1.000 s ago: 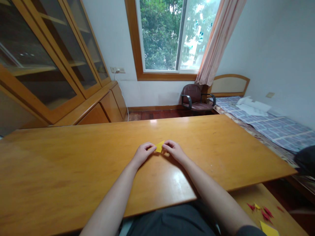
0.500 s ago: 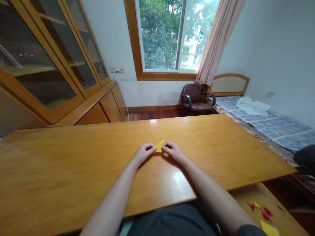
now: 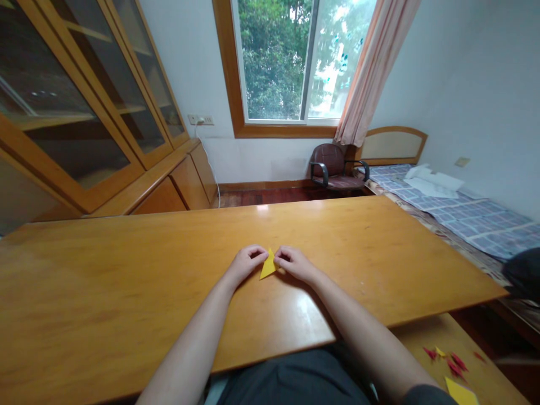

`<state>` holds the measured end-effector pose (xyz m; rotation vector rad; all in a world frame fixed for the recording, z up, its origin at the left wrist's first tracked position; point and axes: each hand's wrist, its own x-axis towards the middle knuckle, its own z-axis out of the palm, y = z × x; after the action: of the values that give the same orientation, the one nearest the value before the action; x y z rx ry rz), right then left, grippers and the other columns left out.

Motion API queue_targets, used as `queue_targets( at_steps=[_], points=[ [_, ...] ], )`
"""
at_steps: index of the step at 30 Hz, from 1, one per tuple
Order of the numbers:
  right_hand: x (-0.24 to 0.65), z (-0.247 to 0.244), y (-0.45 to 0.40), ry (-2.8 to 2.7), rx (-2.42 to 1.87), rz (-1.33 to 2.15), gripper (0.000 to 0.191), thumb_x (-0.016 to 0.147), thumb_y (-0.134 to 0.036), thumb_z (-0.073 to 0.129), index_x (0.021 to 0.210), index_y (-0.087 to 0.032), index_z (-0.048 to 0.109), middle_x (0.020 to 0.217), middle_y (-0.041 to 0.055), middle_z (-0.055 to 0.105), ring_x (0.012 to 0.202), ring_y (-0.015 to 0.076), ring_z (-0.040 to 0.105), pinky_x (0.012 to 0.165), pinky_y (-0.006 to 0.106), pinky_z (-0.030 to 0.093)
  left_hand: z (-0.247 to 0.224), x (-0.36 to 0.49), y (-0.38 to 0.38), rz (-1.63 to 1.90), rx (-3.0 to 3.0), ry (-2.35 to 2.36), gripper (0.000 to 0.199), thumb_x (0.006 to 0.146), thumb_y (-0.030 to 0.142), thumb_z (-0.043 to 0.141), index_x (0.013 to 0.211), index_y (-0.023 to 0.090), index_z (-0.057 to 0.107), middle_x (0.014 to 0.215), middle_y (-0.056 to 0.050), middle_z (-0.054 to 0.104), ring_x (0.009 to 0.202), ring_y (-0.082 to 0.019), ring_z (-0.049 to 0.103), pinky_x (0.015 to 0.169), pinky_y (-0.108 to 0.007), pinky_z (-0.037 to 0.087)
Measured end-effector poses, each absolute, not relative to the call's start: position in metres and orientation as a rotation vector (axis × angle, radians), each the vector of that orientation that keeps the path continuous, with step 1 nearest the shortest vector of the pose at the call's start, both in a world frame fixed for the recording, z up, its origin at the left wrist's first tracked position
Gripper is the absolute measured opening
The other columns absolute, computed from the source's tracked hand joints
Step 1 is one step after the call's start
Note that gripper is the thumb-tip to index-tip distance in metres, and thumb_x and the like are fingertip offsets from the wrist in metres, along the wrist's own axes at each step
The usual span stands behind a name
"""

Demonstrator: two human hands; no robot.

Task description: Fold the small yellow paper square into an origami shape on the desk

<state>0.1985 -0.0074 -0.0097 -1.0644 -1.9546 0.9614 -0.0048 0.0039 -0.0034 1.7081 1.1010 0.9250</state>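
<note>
Turned since the frame half a second ago: the yellow paper (image 3: 269, 268), in the head view. Its long corner then pointed up and away to the right; now one corner hangs down toward us and to the left, with another standing up between the hands. Our right hand (image 3: 297, 262) has shifted slightly inward and nearer the body; our left hand (image 3: 246, 263) is almost where it was.

Head view, grip: left thumb and fingertips pinch the paper at its upper left edge; right thumb and fingers pinch its right side. Paper sits between the two hands, over the middle of the wooden table (image 3: 126, 281). Whether its lower corner touches the tabletop, we cannot tell.

Progress, our judgement: the paper has pointed corners and looks already folded at least once. It is not yet released, so we count this piece as unfinished; folds remaining cannot be read. On the lower surface (image 3: 422, 332) at right lie several small red pieces (image 3: 456, 369) and a small yellow piece (image 3: 440, 352), seemingly shaped already. Near them, a flat yellow sheet (image 3: 462, 392) appears unworked.
</note>
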Motion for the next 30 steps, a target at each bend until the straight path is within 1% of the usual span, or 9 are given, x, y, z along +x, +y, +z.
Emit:
queue_targets(
  at_steps=[4,8,12,15,20,24,27,30],
  points=[
    [0.199,-0.009,-0.008,-1.907,-1.081,0.958,0.016,0.085,-0.028,0.058,0.077,-0.016,0.064,0.075,0.0014,0.063,0.072,0.0143,0.055,0.068,0.025,0.041,-0.005,-0.006,0.004,0.986,1.534,1.133,0.027,0.075,0.043,0.064,0.072,0.016,0.065,0.065,0.000,0.061,0.065,-0.015,0.055,0.063,-0.025,0.044],
    [0.199,-0.008,-0.008,-1.883,-1.096,0.986,0.019,0.085,-0.033,0.060,0.079,-0.016,0.066,0.075,0.0023,0.065,0.071,0.0150,0.056,0.066,0.026,0.042,-0.004,-0.007,0.004,1.042,1.397,1.138,0.030,0.073,0.045,0.067,0.075,0.015,0.064,0.061,0.001,0.060,0.058,-0.013,0.054,0.056,-0.022,0.041],
    [0.200,-0.012,-0.005,-1.792,-1.081,1.040,0.020,0.084,-0.034,0.060,0.079,-0.016,0.066,0.075,0.0023,0.065,0.071,0.0151,0.057,0.068,0.026,0.043,-0.003,-0.007,0.002,0.970,1.314,1.124,0.033,0.073,0.047,0.067,0.078,0.015,0.060,0.058,0.002,0.061,0.045,-0.009,0.048,0.043,-0.019,0.032],
    [0.202,-0.016,-0.002,-1.663,-1.062,1.113,0.021,0.083,-0.036,0.060,0.078,-0.016,0.064,0.073,0.0015,0.063,0.070,0.0146,0.056,0.066,0.026,0.043,-0.002,-0.008,0.000,0.913,1.300,1.105,0.032,0.074,0.046,0.067,0.079,0.016,0.057,0.057,0.002,0.060,0.040,-0.007,0.044,0.037,-0.017,0.028],
    [0.202,-0.019,-0.001,-1.540,-1.044,1.207,0.022,0.082,-0.038,0.060,0.077,-0.016,0.061,0.068,-0.0006,0.058,0.063,0.0127,0.053,0.062,0.025,0.041,0.000,-0.009,-0.002,0.846,1.346,1.068,0.031,0.074,0.043,0.067,0.077,0.016,0.055,0.055,0.002,0.059,0.039,-0.007,0.046,0.036,-0.016,0.031],
    [0.202,-0.017,-0.002,-1.620,-1.056,1.143,0.019,0.082,-0.035,0.060,0.076,-0.017,0.061,0.071,0.0003,0.060,0.068,0.0135,0.054,0.065,0.025,0.042,0.002,-0.007,-0.002,0.843,1.366,1.079,0.032,0.076,0.045,0.065,0.084,0.015,0.058,0.059,0.001,0.061,0.040,-0.007,0.047,0.035,-0.015,0.031],
    [0.202,-0.017,-0.002,-1.660,-1.063,1.109,0.019,0.082,-0.034,0.060,0.077,-0.017,0.062,0.072,0.0009,0.061,0.070,0.0141,0.055,0.066,0.025,0.042,0.000,-0.006,-0.002,0.843,1.377,1.126,0.033,0.076,0.046,0.066,0.083,0.015,0.059,0.059,0.001,0.061,0.040,-0.007,0.047,0.034,-0.015,0.031],
    [0.201,-0.017,-0.002,-1.635,-1.074,1.111,0.019,0.082,-0.036,0.060,0.079,-0.017,0.062,0.072,0.0006,0.061,0.068,0.0137,0.054,0.065,0.025,0.042,-0.003,-0.006,-0.001,0.872,1.366,1.125,0.033,0.075,0.046,0.067,0.081,0.015,0.059,0.060,0.000,0.062,0.042,-0.008,0.049,0.037,-0.016,0.036]
  ],
)
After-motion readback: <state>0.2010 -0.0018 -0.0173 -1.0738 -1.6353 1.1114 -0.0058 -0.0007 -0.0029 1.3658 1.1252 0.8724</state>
